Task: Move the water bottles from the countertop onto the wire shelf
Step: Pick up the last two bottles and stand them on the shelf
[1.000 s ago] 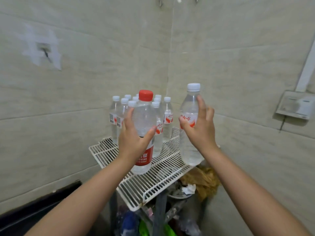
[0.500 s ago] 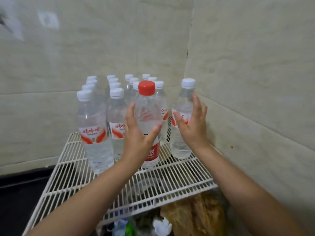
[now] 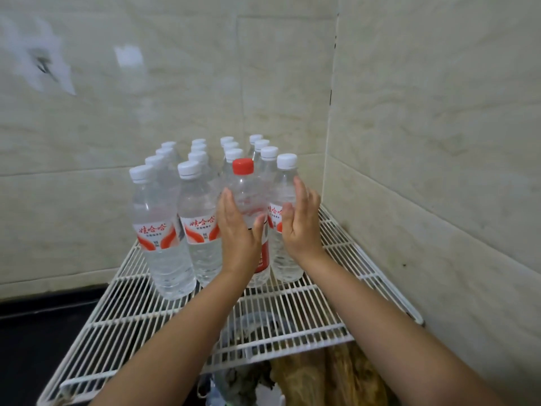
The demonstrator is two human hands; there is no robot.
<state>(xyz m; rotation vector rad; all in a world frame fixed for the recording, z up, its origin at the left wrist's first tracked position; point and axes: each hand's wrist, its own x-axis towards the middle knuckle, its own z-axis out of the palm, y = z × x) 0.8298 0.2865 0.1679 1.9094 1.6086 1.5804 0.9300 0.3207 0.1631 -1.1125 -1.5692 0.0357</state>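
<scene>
On the white wire shelf several clear water bottles with white caps stand in rows towards the wall corner. My left hand grips a red-capped bottle, thumb across its front, fingers on its left side. My right hand holds a white-capped bottle just right of it. Both bottles stand upright with their bases on the shelf wires, in the front row.
Tiled walls meet in a corner right behind and beside the shelf. A dark countertop lies at the lower left. Bags and clutter sit under the shelf's front edge. The front half of the shelf carries no bottles.
Both hands carried their bottles forward and down from the air above the shelf's front to the front row beside the other bottles. The view moved closer and now looks down on the shelf.
</scene>
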